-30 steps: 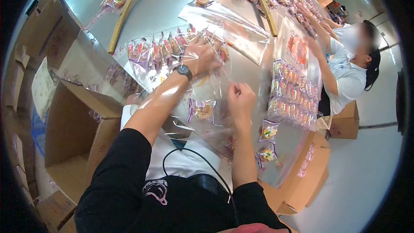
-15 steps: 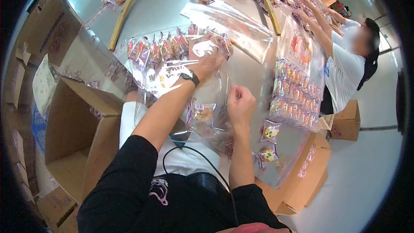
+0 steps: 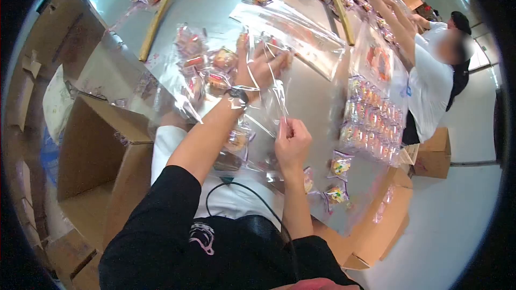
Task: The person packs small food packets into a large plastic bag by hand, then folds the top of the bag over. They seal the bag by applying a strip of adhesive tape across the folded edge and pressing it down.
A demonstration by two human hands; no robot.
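Clear plastic covers most of our work: a clear bag [image 3: 269, 113] lies on the steel table [image 3: 209, 13] with its mouth near us and its closed end far. Our left hand [image 3: 260, 67] is reached deep inside it, fingers spread flat and gripping nothing, pressing against the snack packets [image 3: 212, 72] bunched at the bag's far left. Our right hand [image 3: 292, 139] is pinched shut on the bag's near edge, pulling the film taut.

We judge this to be the filling step, with packets being settled inside. The next move calls for the mouth to stay open while the arm comes out cleanly (the film clings around the watch [image 3: 238, 95] and could drag packets along).

An empty bag [image 3: 293, 27] lies just beyond our fingers, and a wooden strip [image 3: 160, 16] runs to the far left. A filled bag [image 3: 371, 118] sits to the right, with loose packets [image 3: 340, 165] near the table edge. A co-worker [image 3: 430, 86] reaches across at the far right, well apart from us. A cardboard box [image 3: 97, 166] stands open at the near left.
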